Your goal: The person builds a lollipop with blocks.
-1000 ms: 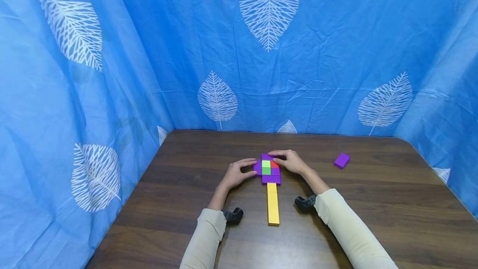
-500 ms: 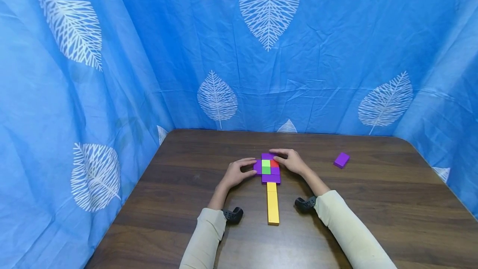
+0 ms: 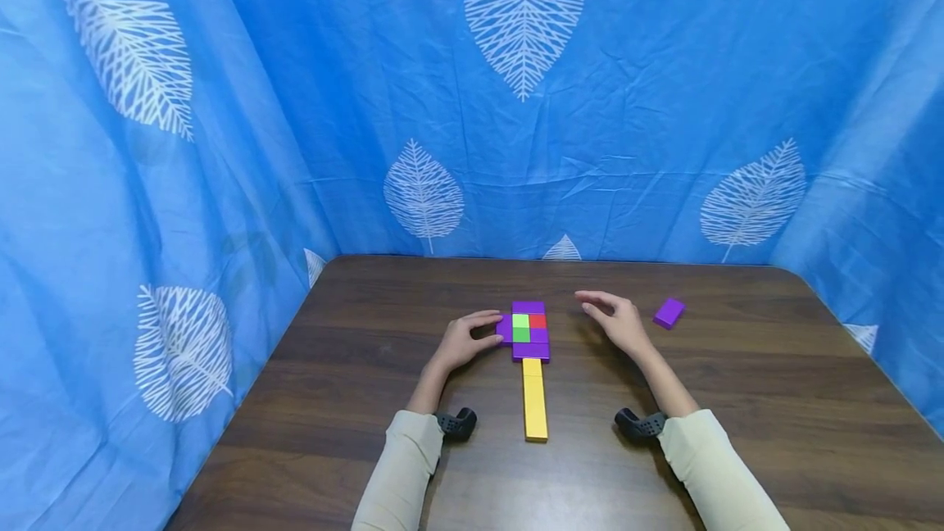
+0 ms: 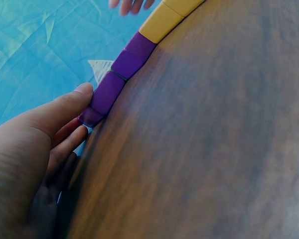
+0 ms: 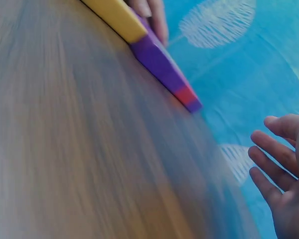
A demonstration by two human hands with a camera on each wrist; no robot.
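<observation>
Flat colored blocks lie joined in a pattern on the wooden table. Two green blocks and a red block form its middle, with purple blocks around them and a yellow strip running toward the person. My left hand pinches the purple block on the pattern's left side, thumb at the near end and fingers at the far end. Apart from the pattern, my right hand hovers with relaxed fingers and holds nothing. To its right lies a loose purple block.
Behind the brown table hangs a blue curtain with white leaf prints. Each wrist wears a black camera strap, such as the right wrist camera. Both arms reach in from the near edge.
My right hand has left the upper right of the pattern and moved right, toward the loose purple block. My left hand keeps its hold on the left purple block.
</observation>
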